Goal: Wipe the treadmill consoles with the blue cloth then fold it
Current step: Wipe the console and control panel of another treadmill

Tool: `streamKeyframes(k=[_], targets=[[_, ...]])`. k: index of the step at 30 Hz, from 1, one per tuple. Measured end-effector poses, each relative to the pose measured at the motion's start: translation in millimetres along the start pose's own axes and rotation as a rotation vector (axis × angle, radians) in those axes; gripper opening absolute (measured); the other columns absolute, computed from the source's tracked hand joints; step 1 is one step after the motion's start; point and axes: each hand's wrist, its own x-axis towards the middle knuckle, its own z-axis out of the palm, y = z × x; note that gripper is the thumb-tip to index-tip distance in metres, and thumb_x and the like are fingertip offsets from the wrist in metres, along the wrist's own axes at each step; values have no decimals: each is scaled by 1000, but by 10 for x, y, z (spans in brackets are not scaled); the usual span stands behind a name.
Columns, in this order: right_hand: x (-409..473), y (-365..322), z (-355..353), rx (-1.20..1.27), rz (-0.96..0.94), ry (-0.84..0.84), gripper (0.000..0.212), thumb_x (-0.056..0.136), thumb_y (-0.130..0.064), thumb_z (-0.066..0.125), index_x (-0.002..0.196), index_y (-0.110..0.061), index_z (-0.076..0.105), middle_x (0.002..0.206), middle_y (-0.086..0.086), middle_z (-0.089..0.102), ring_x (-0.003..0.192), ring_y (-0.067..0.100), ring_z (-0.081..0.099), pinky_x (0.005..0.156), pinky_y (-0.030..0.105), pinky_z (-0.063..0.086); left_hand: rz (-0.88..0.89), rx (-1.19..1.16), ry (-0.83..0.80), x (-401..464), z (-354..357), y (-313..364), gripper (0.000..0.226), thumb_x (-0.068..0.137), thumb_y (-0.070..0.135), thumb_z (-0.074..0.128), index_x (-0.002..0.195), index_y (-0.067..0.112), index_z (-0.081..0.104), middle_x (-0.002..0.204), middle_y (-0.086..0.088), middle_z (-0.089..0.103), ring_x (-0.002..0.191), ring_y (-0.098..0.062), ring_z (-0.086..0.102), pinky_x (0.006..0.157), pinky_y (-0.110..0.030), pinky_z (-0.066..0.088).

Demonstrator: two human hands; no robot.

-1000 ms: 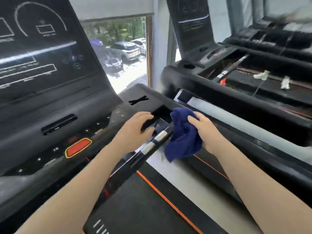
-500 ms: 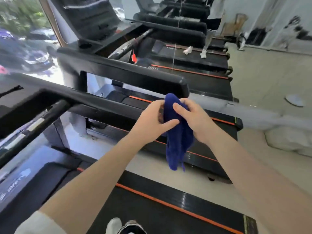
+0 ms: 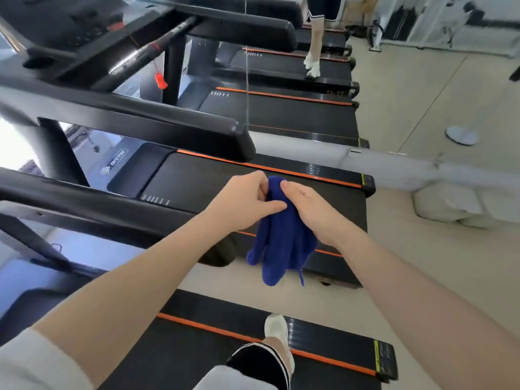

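Above the black running belt (image 3: 323, 209) of the neighbouring treadmill, the blue cloth (image 3: 284, 243) is held in mid-air by both hands. Its top edge is pinched by the left hand (image 3: 244, 205), whose thumb is pressed against the fabric from the near side, and by the right hand (image 3: 306, 208), whose fingers are curled round the cloth's right side. The two hands are kept close together, almost touching at the cloth's upper end. From that grip the cloth is let hang in loose, bunched folds, with a thin loop or thread dangling at its lower right corner. No console is touched by the cloth.

Below the hands, an orange-striped deck (image 3: 253, 342) is seen, and on it a white shoe (image 3: 277, 330) is placed beside the orange line. A white sleeve (image 3: 31, 364) is visible at the lower left. Padded black handrails (image 3: 157, 130) are seen to the left, and a red safety clip (image 3: 161, 80) is hung from a cord at one console farther off. Near the top, the legs of another person (image 3: 315, 38) are seen standing on a distant treadmill. A round white floor base (image 3: 461, 135) is set on the pale floor at the right.
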Motion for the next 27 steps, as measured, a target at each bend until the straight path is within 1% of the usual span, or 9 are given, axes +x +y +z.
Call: streamKeyframes(k=[3,4,6,9,13,16,21,24,27], targets=[[346,74,-354,93,49,-99,25,92,-36,54,106,-16,59,96,-1,67,89,14,63,87,36,48,-16,16,98,508,122,-73,46,70,41,75,91,14,46,84,4,51,75,-11,47,66,-26,40],[473,80,-474,114,69,-137,28,84,-29,59,109,-16,56,98,-1,66,90,13,63,86,35,48,-2,4,102,698,140,-91,50,69,42,76,100,16,46,96,3,51,86,-12,47,75,-28,41],[683,50,-699,149,112,-206,46,70,-14,58,115,-16,52,105,1,63,94,16,62,87,35,49,23,-64,-11,1030,156,-94,56,72,37,76,116,18,48,113,3,51,100,-10,47,85,-26,39],[1010,-22,-1029,89,93,-261,50,66,-8,57,115,-16,51,109,6,61,98,21,59,91,43,47,78,-25,-148,1457,180,-30,37,79,35,70,107,19,51,102,3,60,88,-12,54,77,-26,42],[1464,-123,-1342,54,52,-297,45,67,-3,60,111,-13,56,108,12,63,98,28,61,91,49,48,27,25,-129,1893,153,44,32,80,37,67,95,22,44,87,3,59,75,-12,53,69,-29,45],[1923,-151,-1489,75,75,-340,48,66,-3,61,113,-12,56,110,11,63,100,27,61,92,45,49,-19,66,-91,2229,110,-16,33,79,37,67,93,20,43,82,3,58,71,-14,53,66,-31,46],[2871,-195,-1660,51,108,-470,37,75,-15,63,112,-7,59,109,16,65,105,33,61,97,47,46,-63,110,61,2901,-41,-161,31,77,33,68,86,18,42,76,8,50,67,-12,47,60,-27,38],[3510,-297,-1782,152,97,-578,42,77,-14,58,117,-5,55,109,10,65,100,23,62,83,33,52,-161,76,169,3418,-119,-338,32,77,30,68,94,10,49,88,-1,57,80,-20,53,69,-34,44],[4228,-501,-1907,196,102,-692,57,73,-8,57,128,-4,44,117,9,60,102,19,62,77,31,53,-292,33,302,3949,-245,-559,33,80,29,66,100,10,48,91,-5,62,82,-23,56,72,-36,46]])
